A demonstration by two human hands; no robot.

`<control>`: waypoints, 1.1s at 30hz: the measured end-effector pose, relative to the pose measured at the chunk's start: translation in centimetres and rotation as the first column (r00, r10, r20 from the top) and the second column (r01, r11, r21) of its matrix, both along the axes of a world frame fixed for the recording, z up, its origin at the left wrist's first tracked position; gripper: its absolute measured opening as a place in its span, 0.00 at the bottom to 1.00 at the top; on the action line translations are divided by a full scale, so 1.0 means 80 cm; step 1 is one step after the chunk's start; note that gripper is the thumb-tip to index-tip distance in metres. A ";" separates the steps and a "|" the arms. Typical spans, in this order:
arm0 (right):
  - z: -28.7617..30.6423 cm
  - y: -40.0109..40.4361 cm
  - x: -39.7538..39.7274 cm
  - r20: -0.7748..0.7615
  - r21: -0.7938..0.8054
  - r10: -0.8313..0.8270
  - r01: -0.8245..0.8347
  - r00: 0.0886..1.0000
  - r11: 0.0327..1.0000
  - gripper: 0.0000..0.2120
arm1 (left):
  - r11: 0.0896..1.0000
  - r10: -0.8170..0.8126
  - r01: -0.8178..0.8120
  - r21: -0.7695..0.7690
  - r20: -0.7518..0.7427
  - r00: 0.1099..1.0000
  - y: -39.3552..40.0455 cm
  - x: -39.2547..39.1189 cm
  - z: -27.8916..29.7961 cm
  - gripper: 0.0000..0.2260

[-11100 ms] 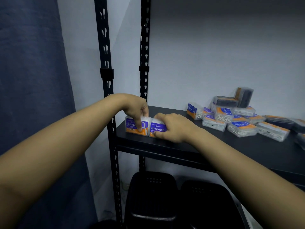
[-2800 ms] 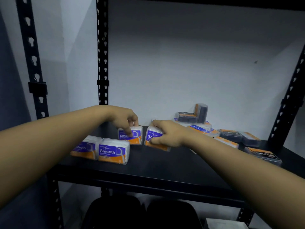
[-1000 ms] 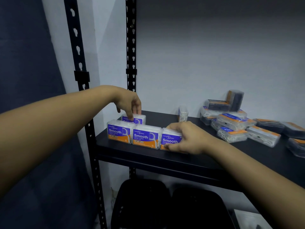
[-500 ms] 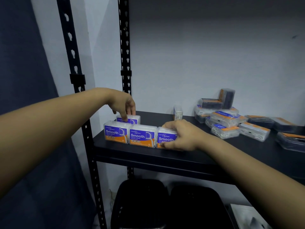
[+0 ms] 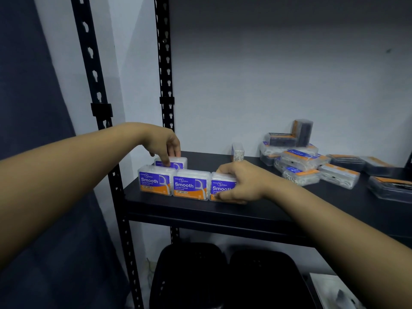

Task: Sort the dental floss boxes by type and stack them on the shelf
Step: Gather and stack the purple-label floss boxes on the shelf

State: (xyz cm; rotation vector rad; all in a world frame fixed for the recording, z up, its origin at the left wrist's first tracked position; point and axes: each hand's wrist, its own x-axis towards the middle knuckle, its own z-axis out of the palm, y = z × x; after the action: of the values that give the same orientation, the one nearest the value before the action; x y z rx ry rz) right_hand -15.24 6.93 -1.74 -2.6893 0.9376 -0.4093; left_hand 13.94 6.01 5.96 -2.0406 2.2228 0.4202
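Item 1: my left hand (image 5: 163,143), near the shelf's (image 5: 256,210) left edge. Its fingers (image 5: 166,161) curl down onto the top of a rear "Smooth" floss box (image 5: 172,162), which stands just behind the front row; whether they pinch it or only rest on it, I cannot tell.

Item 2: first "Smooth" box (image 5: 155,180), upright at the front-left corner of the shelf, purple-and-orange label facing me.

Item 3: second "Smooth" box (image 5: 191,185), upright, touching the first on its right side.

Item 4: third "Smooth" box (image 5: 223,186), upright, touching the second. My right hand (image 5: 242,181) holds it, fingers curled over its top and right end, thumb low at its front face.

Item 5: a small clear floss box (image 5: 237,152) standing on end near the back edge, apart from the row.

Item 6: an unsorted pile (image 5: 298,159) toward the right rear of the shelf: clear boxes with "Round" labels lying flat, dark boxes on top, one dark box (image 5: 303,132) standing upright.

Item 7: further dark flat boxes (image 5: 389,186) at the right edge.
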 end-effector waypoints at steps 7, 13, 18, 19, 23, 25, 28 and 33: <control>0.051 0.000 -0.010 -0.156 0.154 -0.102 0.127 0.982 0.980 0.25 | 0.962 0.026 -0.029 -0.270 -0.013 1.000 0.008 -0.012 0.009 0.14; 0.117 -0.023 -0.029 -0.274 0.201 -0.277 0.336 0.921 0.920 0.17 | 0.967 0.056 -0.063 -0.247 -0.035 0.998 0.013 -0.067 0.036 0.12; 0.140 -0.030 -0.050 -0.455 0.172 -0.401 0.520 0.796 0.837 0.11 | 0.995 0.100 -0.097 0.038 -0.069 0.993 0.018 -0.125 0.053 0.19; 0.141 -0.029 -0.055 -0.497 0.165 -0.413 0.551 0.763 0.818 0.11 | 0.995 0.098 -0.095 0.044 -0.072 0.993 0.018 -0.136 0.053 0.19; 0.140 -0.016 -0.079 -0.550 0.158 -0.448 0.615 0.705 0.773 0.17 | 0.995 0.092 -0.091 0.045 -0.029 0.995 0.022 -0.183 0.049 0.17; 0.139 -0.007 -0.092 -0.544 0.162 -0.458 0.624 0.703 0.765 0.20 | 0.997 0.076 -0.075 0.034 -0.012 0.997 0.026 -0.203 0.046 0.16; 0.136 0.004 -0.114 -0.545 0.167 -0.465 0.634 0.698 0.755 0.20 | 0.998 0.055 -0.055 0.003 0.007 0.998 0.035 -0.225 0.045 0.16; 0.136 0.021 -0.159 -0.532 0.156 -0.506 0.665 0.679 0.730 0.18 | 0.998 0.042 -0.042 -0.041 -0.009 0.999 0.051 -0.253 0.046 0.15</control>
State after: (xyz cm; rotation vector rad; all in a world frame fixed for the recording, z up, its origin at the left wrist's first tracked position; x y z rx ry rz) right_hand -27.97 8.65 9.16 -2.1182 1.8528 0.2917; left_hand -6.28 10.13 9.65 -2.1130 2.2149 0.3903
